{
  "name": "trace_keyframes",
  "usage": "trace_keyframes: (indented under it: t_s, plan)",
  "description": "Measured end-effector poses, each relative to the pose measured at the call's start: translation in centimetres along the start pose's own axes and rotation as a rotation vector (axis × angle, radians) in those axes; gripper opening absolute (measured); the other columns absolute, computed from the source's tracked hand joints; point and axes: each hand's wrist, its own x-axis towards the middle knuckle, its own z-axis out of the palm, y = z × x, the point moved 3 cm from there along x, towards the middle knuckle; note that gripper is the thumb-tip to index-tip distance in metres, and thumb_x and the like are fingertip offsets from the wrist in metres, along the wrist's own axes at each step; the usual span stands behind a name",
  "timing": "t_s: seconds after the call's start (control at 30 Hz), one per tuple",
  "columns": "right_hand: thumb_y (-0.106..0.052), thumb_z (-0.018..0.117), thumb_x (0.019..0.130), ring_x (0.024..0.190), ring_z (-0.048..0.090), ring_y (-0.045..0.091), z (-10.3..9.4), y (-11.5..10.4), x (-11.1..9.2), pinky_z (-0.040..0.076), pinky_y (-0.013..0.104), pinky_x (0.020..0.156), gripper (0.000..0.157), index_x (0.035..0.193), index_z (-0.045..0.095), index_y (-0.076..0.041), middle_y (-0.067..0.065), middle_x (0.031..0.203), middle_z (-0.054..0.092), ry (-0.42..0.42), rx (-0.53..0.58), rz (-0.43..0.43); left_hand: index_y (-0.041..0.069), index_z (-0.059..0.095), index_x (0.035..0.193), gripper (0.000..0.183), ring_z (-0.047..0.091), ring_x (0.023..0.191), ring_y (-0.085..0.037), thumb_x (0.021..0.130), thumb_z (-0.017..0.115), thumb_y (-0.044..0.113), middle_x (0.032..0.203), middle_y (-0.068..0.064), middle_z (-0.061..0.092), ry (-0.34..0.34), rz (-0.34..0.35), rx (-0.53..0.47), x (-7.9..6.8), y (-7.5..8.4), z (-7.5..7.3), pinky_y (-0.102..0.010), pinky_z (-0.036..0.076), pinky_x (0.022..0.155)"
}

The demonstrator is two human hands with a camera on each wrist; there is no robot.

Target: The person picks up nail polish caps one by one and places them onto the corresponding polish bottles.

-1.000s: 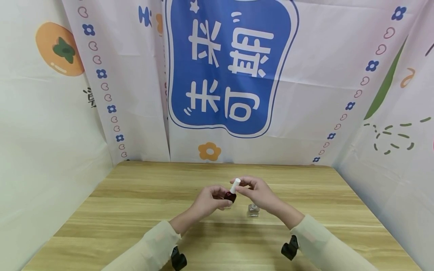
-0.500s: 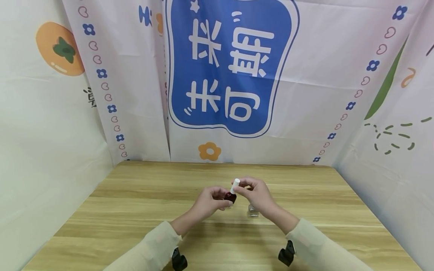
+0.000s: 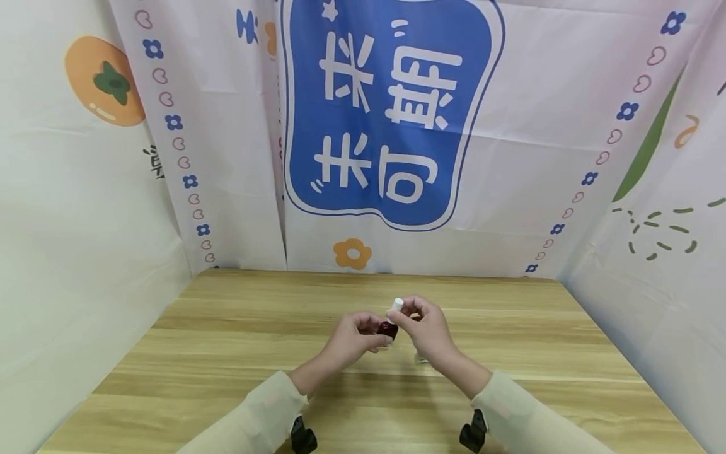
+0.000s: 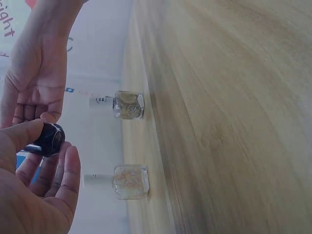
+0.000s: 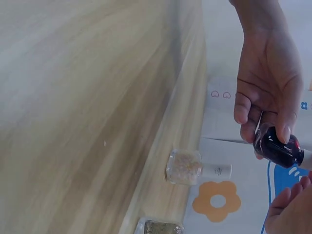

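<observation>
My left hand [image 3: 354, 338] grips a dark red nail polish bottle [image 3: 388, 330] by its glass body, held above the table. The white cap [image 3: 397, 304] tilts up toward the right, pinched between the thumb and fingers of my right hand [image 3: 424, 326]. Cap and bottle look joined; whether the cap is loosened I cannot tell. Behind them in the left wrist view stand two more white-capped nail polish bottles, a gold glitter bottle [image 4: 128, 105] and a clear bottle with pale flakes [image 4: 130, 182]. In the head view my hands cover most of both.
The wooden table [image 3: 255, 353] extends around both hands. Printed cloth [image 3: 510, 157] hangs at its back and sides. Black wrist cameras [image 3: 473, 432] sit on both sleeves, close to the table's near side.
My right hand and forearm have shifted slightly left, and its fingers cover more of the cap. The bottle standing beneath that hand is now mostly hidden. The left hand stays nearly still.
</observation>
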Motion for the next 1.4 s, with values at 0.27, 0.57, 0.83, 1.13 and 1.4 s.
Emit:
trace_keyframes:
  t_s: [0.27,0.57,0.83,1.13,1.4]
  plan:
    - [-0.021,0.075,0.087,0.087,0.058,0.020,-0.8,-0.4,0.6,0.051,0.033,0.075,0.018,0.095,0.068,-0.007,0.004,0.089,0.064,-0.142,-0.038,-0.032,-0.006,0.067,0.100,0.020,0.065,0.074,-0.015,0.083,0.075,0.002,0.089,-0.010,0.069,-0.021,-0.002,0.008,0.0,0.0,-0.1,-0.039,0.058,0.066]
    - [-0.022,0.070,0.091,0.093,0.060,0.021,-1.6,-1.0,1.3,0.050,0.039,0.079,0.023,0.105,0.071,-0.004,0.010,0.121,0.065,-0.338,-0.079,-0.038,-0.001,0.068,0.100,0.023,0.066,0.077,-0.018,0.082,0.078,0.008,0.089,-0.007,0.069,-0.039,-0.024,0.008,0.0,0.2,-0.4,-0.041,0.058,0.068]
    - [-0.019,0.074,0.088,0.091,0.060,0.021,-1.5,-0.8,1.2,0.052,0.039,0.078,0.016,0.097,0.073,-0.005,0.008,0.103,0.069,-0.253,-0.069,-0.050,-0.002,0.068,0.101,0.022,0.066,0.077,-0.018,0.083,0.077,0.007,0.089,-0.008,0.069,-0.046,-0.023,0.002,-0.1,0.1,-0.3,-0.040,0.058,0.068]
    - [-0.016,0.078,0.083,0.079,0.057,0.019,-0.7,-0.2,0.8,0.050,0.030,0.067,0.013,0.085,0.068,-0.008,0.003,0.083,0.062,-0.069,-0.035,-0.013,-0.007,0.066,0.098,0.018,0.064,0.073,-0.015,0.084,0.074,0.000,0.089,-0.011,0.069,-0.026,-0.019,-0.006,-0.2,0.7,-0.1,-0.049,0.057,0.070]
    - [-0.017,0.078,0.083,0.080,0.056,0.020,-0.4,-0.1,0.5,0.049,0.030,0.068,0.015,0.085,0.067,-0.008,0.004,0.082,0.061,-0.051,0.000,-0.004,-0.005,0.067,0.097,0.017,0.065,0.073,-0.014,0.083,0.075,0.001,0.090,-0.011,0.070,-0.006,-0.013,-0.012,-0.2,0.7,0.1,-0.042,0.058,0.066]
